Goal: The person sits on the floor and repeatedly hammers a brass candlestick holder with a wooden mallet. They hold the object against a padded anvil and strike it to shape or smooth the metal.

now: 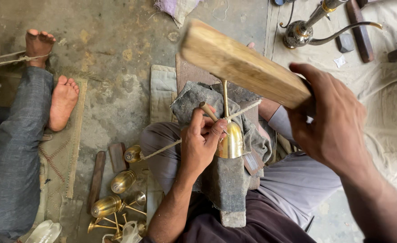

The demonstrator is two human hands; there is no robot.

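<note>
The right hand [331,128] is closed around one wooden block [245,67], raised above the lap. The left hand [200,141] pinches one thin punch [207,110] against one brass bell-shaped piece [231,141] seated on the stone block [227,184]. About five brass pieces [117,195] lie on the floor at left.

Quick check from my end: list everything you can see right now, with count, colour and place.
brass bell-shaped piece: one, golden, on the grey block under a cord
grey block: one, on the lap
punch tool: one, tan, in left hand
wooden mallet block: one, pale, raised in right hand
loose brass parts: several, golden, floor lower left
long-spouted metal vessel: one, silvery and brass, top right on cloth
other person's legs: two, grey trousers, bare feet, left
left hand: one, on the brass piece
right hand: one, gripping the mallet
</note>
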